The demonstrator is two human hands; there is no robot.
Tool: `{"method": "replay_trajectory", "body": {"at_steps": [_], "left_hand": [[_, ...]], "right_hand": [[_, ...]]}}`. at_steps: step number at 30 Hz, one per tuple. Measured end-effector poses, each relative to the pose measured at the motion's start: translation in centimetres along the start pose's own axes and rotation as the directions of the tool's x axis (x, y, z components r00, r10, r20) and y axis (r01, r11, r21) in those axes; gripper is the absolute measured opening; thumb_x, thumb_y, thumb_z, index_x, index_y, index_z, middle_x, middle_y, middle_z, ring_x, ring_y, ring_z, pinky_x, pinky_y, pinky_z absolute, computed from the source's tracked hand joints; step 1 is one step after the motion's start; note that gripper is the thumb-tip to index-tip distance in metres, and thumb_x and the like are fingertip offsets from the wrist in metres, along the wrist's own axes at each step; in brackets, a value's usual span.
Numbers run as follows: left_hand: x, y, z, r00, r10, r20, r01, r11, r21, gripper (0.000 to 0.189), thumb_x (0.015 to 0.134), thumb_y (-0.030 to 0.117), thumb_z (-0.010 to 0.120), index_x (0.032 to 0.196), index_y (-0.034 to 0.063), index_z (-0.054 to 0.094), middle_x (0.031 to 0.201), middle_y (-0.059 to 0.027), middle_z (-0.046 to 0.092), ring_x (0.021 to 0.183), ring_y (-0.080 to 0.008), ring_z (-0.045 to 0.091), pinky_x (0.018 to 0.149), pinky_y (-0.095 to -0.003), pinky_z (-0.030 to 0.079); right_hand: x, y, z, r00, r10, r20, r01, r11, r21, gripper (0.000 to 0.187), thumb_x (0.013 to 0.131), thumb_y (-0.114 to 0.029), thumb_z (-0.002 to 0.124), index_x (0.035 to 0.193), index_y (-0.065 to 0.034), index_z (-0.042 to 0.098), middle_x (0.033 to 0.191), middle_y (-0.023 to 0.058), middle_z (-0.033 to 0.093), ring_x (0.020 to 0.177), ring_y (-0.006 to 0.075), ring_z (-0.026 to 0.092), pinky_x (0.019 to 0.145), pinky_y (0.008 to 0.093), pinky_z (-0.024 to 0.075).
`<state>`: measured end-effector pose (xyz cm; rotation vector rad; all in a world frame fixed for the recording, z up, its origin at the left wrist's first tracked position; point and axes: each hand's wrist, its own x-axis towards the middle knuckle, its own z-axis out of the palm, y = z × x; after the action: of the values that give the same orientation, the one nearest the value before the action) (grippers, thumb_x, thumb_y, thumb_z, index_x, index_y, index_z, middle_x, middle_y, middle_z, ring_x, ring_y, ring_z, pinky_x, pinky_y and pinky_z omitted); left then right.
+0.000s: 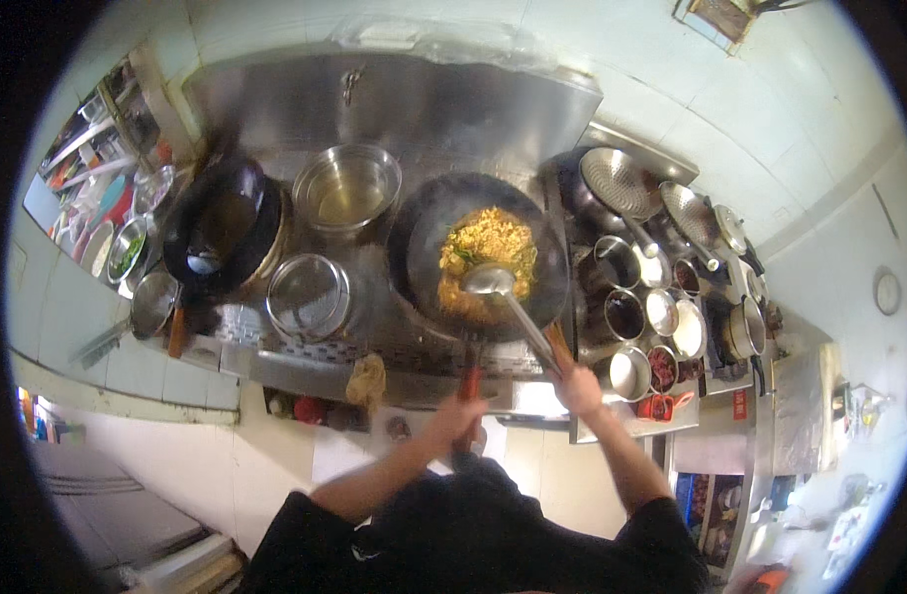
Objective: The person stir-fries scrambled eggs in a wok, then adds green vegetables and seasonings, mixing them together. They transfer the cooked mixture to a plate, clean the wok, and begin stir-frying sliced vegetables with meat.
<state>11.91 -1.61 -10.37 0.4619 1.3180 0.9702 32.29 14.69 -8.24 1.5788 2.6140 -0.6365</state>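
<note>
My left hand is closed around the red handle of a large dark wok. Yellow and green food lies in the wok, with a browner part at its near side that looks blurred. In my right hand is the long handle of a metal wok ladle. The ladle's bowl is over the near half of the food and hides part of it. Whether the bowl touches the food, I cannot tell.
Left of the wok stand a metal pot with yellowish liquid, a round wire-rimmed strainer and a second black wok. Perforated skimmers and several seasoning containers crowd the right side. A cloth hangs on the front edge.
</note>
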Motion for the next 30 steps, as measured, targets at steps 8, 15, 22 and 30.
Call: {"method": "replay_trajectory", "body": {"at_steps": [8, 15, 22, 30], "left_hand": [[-1.7, 4.5, -1.7, 0.983, -0.08, 0.166, 0.123, 0.955, -0.268, 0.036, 0.091, 0.037, 0.058, 0.066, 0.0108, 0.057, 0.058, -0.0045, 0.057, 0.048, -0.014, 0.053, 0.046, -0.0267, 0.04], [5.9, 1.2, -2.6, 0.995, -0.033, 0.092, 0.066, 0.924, -0.377, 0.032, 0.089, 0.037, 0.064, 0.082, 0.0064, 0.057, 0.068, -0.0033, 0.059, 0.057, -0.0147, 0.059, 0.049, -0.0293, 0.047], [3.8, -4.5, -5.5, 0.988, 0.106, -0.114, -0.111, 0.993, -0.039, 0.039, 0.096, 0.038, 0.052, 0.109, 0.0014, 0.054, 0.081, -0.0062, 0.06, 0.071, -0.0156, 0.06, 0.06, -0.0306, 0.05], [-6.0, -12.0, -12.3, 0.908, 0.038, -0.418, 0.052, 0.978, 0.203, 0.032, 0.092, 0.03, 0.059, 0.091, -0.0022, 0.062, 0.068, -0.0085, 0.063, 0.065, -0.0153, 0.061, 0.06, -0.0307, 0.048]], "right_hand": [[-5.9, -0.7, -4.4, 0.997, -0.06, 0.055, 0.035, 0.926, 0.376, 0.044, 0.088, -0.017, 0.06, 0.128, -0.0029, 0.05, 0.074, 0.0204, 0.063, 0.067, 0.036, 0.064, 0.063, 0.0397, 0.0516], [1.3, -2.0, 1.2, 0.901, -0.225, -0.37, 0.36, 0.864, 0.351, 0.044, 0.089, -0.015, 0.058, 0.13, -0.0035, 0.047, 0.069, 0.0215, 0.061, 0.062, 0.0436, 0.06, 0.06, 0.0431, 0.0494], [12.2, -5.0, -1.5, 0.992, -0.129, 0.017, 0.13, 0.99, -0.054, 0.047, 0.093, -0.021, 0.05, 0.137, -0.0079, 0.038, 0.081, 0.0242, 0.064, 0.079, 0.0419, 0.064, 0.067, 0.0475, 0.0517], [3.4, -3.5, -6.4, 0.987, -0.013, 0.163, 0.018, 0.999, -0.033, 0.054, 0.094, -0.022, 0.046, 0.143, -0.0075, 0.029, 0.082, 0.0275, 0.064, 0.079, 0.0449, 0.064, 0.072, 0.0526, 0.0506]]}}
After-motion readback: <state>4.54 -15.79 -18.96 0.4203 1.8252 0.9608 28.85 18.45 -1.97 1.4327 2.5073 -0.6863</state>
